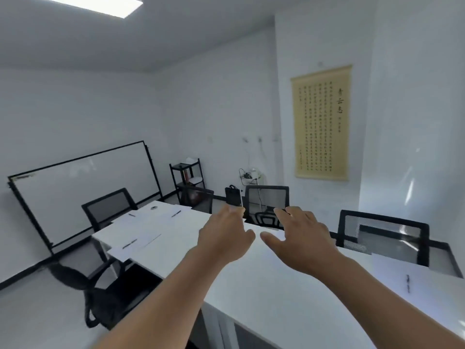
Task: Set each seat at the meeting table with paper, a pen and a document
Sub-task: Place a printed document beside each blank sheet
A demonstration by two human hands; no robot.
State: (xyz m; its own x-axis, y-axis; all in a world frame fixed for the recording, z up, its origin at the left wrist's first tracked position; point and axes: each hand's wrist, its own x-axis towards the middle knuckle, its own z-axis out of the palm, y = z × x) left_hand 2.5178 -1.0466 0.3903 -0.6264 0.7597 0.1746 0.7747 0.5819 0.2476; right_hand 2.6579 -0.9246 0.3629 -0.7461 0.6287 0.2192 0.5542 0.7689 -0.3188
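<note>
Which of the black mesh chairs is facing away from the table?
The black mesh chair at the near left corner; it is turned outward, while the others face the white table.

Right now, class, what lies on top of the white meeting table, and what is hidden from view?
On the meeting table lie paper sheets with pens at the far end and another sheet with a pen at right. Both open hands cover the far edge between them.

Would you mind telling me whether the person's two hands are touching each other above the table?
Apart. The head view shows a clear strip of white table between the left hand and the right hand.
</note>
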